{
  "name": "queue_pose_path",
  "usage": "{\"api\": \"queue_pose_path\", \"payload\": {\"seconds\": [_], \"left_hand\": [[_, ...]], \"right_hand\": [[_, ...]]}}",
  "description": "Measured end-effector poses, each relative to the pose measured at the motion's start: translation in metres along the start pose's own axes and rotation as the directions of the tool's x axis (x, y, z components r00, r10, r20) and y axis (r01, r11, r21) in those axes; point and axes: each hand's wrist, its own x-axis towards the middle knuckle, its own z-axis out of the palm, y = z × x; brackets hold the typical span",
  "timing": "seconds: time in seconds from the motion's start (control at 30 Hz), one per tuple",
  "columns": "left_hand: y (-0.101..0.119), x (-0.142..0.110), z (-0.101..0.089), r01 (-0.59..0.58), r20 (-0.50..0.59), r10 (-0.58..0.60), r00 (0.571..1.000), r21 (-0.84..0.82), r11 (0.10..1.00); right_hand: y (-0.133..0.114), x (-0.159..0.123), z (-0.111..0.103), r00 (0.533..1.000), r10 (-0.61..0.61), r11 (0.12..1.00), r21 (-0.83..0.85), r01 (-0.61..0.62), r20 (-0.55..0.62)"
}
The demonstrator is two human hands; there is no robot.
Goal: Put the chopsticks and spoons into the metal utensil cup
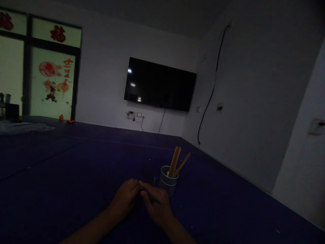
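1. Centrally, left hand (126, 196) and right hand (157, 204) meet, fingers curled; whether either holds anything cannot be told.
2. Cup (168, 185) of sticks (174, 164): upright, just beyond right hand; steady wrists should keep knuckles clear.

Left hand (126, 196) and right hand (159, 203) sit close together, grip unclear; grey cup (167, 186) of wooden sticks (174, 162) stands just beside right, on blue surface (106, 162).
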Motion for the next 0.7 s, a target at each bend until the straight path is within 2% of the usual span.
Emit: {"api": "queue_pose_path", "payload": {"seconds": [0.13, 0.23, 0.3, 0.37, 0.43, 0.57, 0.63, 0.7], "left_hand": [[0.0, -0.001, -0.001, 0.004, -0.017, -0.004, 1.0, -0.035, 0.999], [0.001, 0.0, -0.005, 0.043, -0.066, -0.044, 0.997, -0.022, 0.999], [0.002, 0.001, -0.008, 0.09, -0.085, -0.09, 0.992, -0.001, 0.996], [0.002, 0.001, -0.009, 0.117, -0.07, -0.117, 0.991, 0.004, 0.993], [0.002, 0.0, -0.008, 0.121, -0.05, -0.121, 0.991, 0.001, 0.993], [0.001, -0.002, -0.006, 0.108, -0.028, -0.108, 0.994, -0.008, 0.994], [0.0, -0.003, -0.005, 0.098, -0.024, -0.098, 0.995, -0.006, 0.995], [0.0, -0.004, -0.004, 0.089, -0.028, -0.089, 0.996, -0.001, 0.996]], "right_hand": [[-0.003, 0.0, 0.002, 1.0, 0.012, 0.999, 0.045, -0.011, -0.013], [0.0, -0.002, 0.002, 0.988, 0.041, 0.999, -0.012, -0.043, -0.15], [0.004, -0.005, 0.001, 0.956, 0.096, 0.993, -0.044, -0.113, -0.276], [0.008, -0.006, -0.003, 0.902, 0.191, 0.973, -0.044, -0.225, -0.387], [0.011, -0.005, -0.009, 0.829, 0.291, 0.943, -0.006, -0.334, -0.477], [0.019, 0.001, -0.022, 0.681, 0.415, 0.889, 0.111, -0.443, -0.604], [0.024, 0.004, -0.026, 0.634, 0.45, 0.867, 0.139, -0.478, -0.629], [0.029, 0.006, -0.029, 0.61, 0.475, 0.848, 0.146, -0.509, -0.635]]}}
